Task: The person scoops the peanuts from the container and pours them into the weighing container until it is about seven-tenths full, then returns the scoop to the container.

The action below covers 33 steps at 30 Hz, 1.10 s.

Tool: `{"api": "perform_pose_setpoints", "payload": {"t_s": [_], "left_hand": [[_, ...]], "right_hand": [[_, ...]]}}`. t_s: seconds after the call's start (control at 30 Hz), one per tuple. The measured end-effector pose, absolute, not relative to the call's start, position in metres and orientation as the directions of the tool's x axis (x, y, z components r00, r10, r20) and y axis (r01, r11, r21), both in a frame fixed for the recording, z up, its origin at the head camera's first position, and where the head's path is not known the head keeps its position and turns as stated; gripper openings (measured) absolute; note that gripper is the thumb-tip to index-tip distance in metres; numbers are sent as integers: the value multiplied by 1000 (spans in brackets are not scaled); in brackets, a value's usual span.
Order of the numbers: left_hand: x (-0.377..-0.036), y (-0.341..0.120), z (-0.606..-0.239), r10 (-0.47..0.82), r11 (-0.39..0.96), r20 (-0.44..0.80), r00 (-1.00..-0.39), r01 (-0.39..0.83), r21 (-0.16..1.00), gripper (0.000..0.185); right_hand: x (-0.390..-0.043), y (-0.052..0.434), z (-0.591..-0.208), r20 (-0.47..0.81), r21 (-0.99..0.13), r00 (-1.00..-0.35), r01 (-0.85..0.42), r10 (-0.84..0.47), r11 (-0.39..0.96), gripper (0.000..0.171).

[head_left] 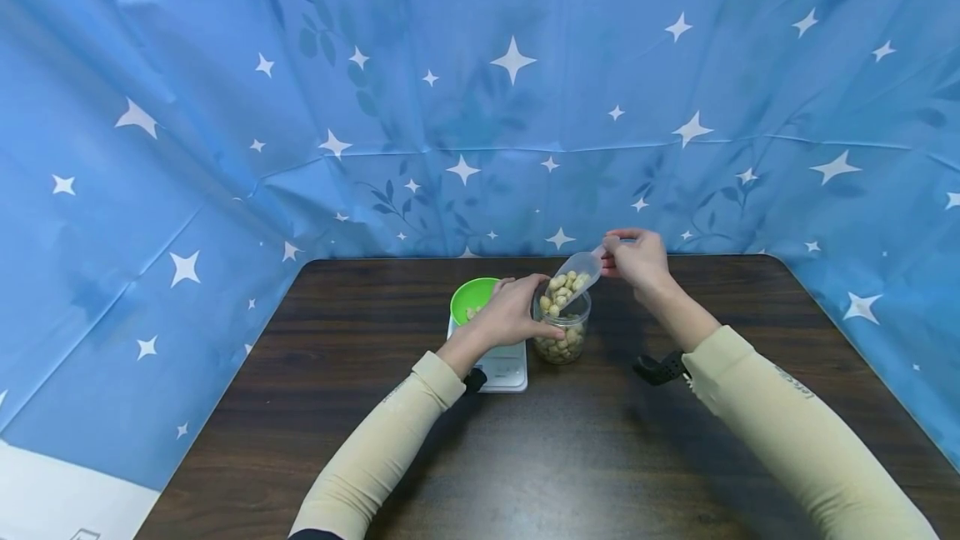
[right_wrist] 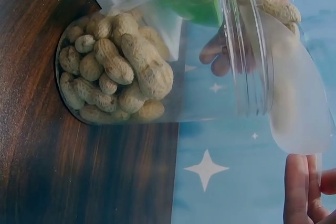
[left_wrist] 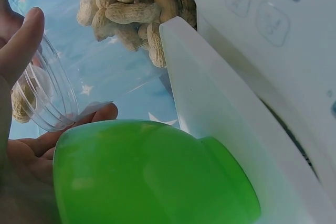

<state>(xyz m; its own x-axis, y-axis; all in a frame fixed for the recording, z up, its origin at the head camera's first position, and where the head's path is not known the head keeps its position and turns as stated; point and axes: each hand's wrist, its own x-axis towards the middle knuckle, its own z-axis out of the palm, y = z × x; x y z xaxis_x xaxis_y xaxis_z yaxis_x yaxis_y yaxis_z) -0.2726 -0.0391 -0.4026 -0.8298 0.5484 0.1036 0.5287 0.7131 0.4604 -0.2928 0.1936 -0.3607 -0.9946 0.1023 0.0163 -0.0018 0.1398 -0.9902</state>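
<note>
A: Head view: your left hand (head_left: 512, 317) grips the jar (head_left: 562, 332) on the table (head_left: 600, 457), beside the scale (head_left: 504, 369).

B: Your right hand (head_left: 636, 258) pinches the scoop (head_left: 573, 277) of peanuts (head_left: 562, 286), tilted over the jar mouth.

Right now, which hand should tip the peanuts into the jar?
The right hand, probably: it pinches the scoop of peanuts above the jar, while the left hand grips the jar.
</note>
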Motion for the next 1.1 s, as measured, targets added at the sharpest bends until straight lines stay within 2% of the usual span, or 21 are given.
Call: {"api": "perform_pose_setpoints", "payload": {"t_s": [0.63, 0.87, 1.1], "left_hand": [[-272, -40, -407, 572, 678, 168, -803, 578, 454, 95], [-270, -47, -408, 570, 682, 158, -807, 571, 457, 102], [-271, -66, -396, 538, 685, 148, -830, 532, 497, 97]], "right_hand": [[-296, 202, -362, -42, -994, -990, 56, 132, 99, 43], [-299, 201, -359, -26, -997, -993, 34, 117, 63, 48], [-304, 192, -355, -21, -1000, -991, 20, 131, -12, 47]]}}
